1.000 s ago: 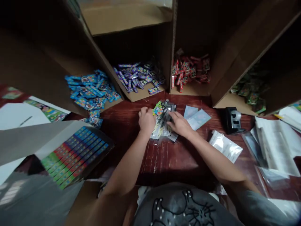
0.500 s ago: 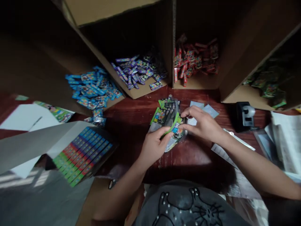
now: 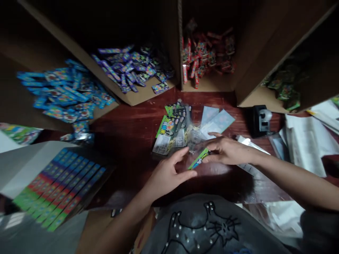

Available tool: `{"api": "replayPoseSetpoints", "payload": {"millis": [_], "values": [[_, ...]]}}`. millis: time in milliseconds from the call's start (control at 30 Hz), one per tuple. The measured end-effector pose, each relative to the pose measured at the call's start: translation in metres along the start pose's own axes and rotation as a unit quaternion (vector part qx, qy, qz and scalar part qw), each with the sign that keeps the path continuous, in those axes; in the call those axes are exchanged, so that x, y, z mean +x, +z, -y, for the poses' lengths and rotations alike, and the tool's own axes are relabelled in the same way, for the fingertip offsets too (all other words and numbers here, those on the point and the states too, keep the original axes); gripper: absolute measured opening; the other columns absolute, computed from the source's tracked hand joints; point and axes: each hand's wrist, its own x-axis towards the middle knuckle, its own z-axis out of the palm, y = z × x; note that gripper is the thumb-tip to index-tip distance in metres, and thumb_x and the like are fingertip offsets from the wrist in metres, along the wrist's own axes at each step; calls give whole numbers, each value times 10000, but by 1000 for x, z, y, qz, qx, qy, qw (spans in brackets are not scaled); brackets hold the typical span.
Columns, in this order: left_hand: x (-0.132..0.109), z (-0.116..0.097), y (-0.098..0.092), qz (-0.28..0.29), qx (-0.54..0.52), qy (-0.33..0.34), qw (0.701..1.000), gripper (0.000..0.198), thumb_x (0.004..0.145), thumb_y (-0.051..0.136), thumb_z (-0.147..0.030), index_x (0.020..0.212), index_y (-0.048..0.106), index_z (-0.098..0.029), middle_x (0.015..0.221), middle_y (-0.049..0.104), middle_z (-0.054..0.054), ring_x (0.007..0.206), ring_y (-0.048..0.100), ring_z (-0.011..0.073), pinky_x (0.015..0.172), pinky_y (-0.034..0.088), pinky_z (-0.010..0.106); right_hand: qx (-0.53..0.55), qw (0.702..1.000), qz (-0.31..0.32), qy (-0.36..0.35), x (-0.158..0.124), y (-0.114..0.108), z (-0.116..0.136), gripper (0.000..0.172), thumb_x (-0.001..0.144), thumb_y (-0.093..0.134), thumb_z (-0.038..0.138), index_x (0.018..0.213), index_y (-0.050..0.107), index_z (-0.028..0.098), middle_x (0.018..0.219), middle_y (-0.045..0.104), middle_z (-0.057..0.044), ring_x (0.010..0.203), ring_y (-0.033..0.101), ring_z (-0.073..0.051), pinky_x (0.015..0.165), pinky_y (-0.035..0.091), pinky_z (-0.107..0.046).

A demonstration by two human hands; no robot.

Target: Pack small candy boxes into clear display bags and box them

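Note:
My right hand (image 3: 225,150) pinches a small packet with a green printed header (image 3: 198,159), tilted above the dark red table (image 3: 127,137). Close to that packet's left end is my left hand (image 3: 168,173), thumb and fingers apart, with nothing between them. Just beyond my left hand lies a pile of similar packets (image 3: 169,130) with green and black headers and clear plastic. Pale blue cards (image 3: 221,121) lie beyond my right hand, partly under clear plastic.
Cardboard boxes hold blue sachets (image 3: 69,93), purple sachets (image 3: 129,67), red sachets (image 3: 203,53) and green sachets (image 3: 284,84). A black tape dispenser (image 3: 258,120) stands at right near papers (image 3: 303,141). An open box with rows of colourful strips (image 3: 59,187) sits at left.
The packet came nearer my body and away from the pile. My left hand let go of it and opened; my right hand keeps its pinch. The camera view has shifted.

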Motion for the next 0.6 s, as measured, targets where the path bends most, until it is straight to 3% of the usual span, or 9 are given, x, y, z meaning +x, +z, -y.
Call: {"api": "replayPoseSetpoints", "payload": {"millis": [67,133,200,267,333,433,600], "values": [[6,0,6,65,-57,-20,996,796,694,970,-287,1439,691,-260,1417,743,166,1218,769,342,1010,652,504,4,999,35,-22,-5,-5,1,143,1010,723,406,1035,825,308,1053,827,-5,1000,798,-230,1195,479,-558],[15,-2,12,91,-120,-50,987,641,724,940,-281,1325,729,-209,1294,799,164,1102,806,310,970,664,485,-11,1000,13,-18,-10,-7,1,152,1026,700,405,1017,806,296,1111,824,-23,1127,787,-261,1265,388,-635],[23,-4,17,59,-164,-72,982,449,793,889,-313,1199,758,-175,1169,837,132,1028,817,271,971,657,457,-27,996,-87,19,-15,-1,-3,227,1029,686,469,1155,765,297,1298,784,-69,1327,709,-297,1281,366,-652],[29,-4,21,-3,-193,-75,978,387,827,869,-343,1158,772,-167,1150,843,113,1034,812,253,988,644,431,14,974,-211,79,-17,13,-10,464,1004,691,562,1376,641,290,1473,695,-123,1405,659,-308,1228,471,-598],[32,-3,23,-50,-220,-69,972,402,816,888,-351,1157,777,-168,1173,841,108,1043,806,246,986,636,411,104,949,-267,131,-15,34,-17,605,982,684,633,1436,548,256,1449,701,-155,1292,728,-296,1106,592,-520],[36,3,25,-54,-265,-67,960,459,769,934,-347,1162,777,-170,1170,841,98,1041,799,239,988,626,398,175,935,-247,183,-7,63,-24,495,993,647,648,1250,623,225,1160,801,-105,1031,790,-250,947,645,-438],[38,11,21,-60,-292,-94,950,468,741,954,-357,1137,792,-167,1098,848,85,972,795,229,961,622,392,75,938,-279,193,6,82,-19,392,979,658,629,972,689,239,880,765,-28,767,701,-187,734,541,-335]]}}
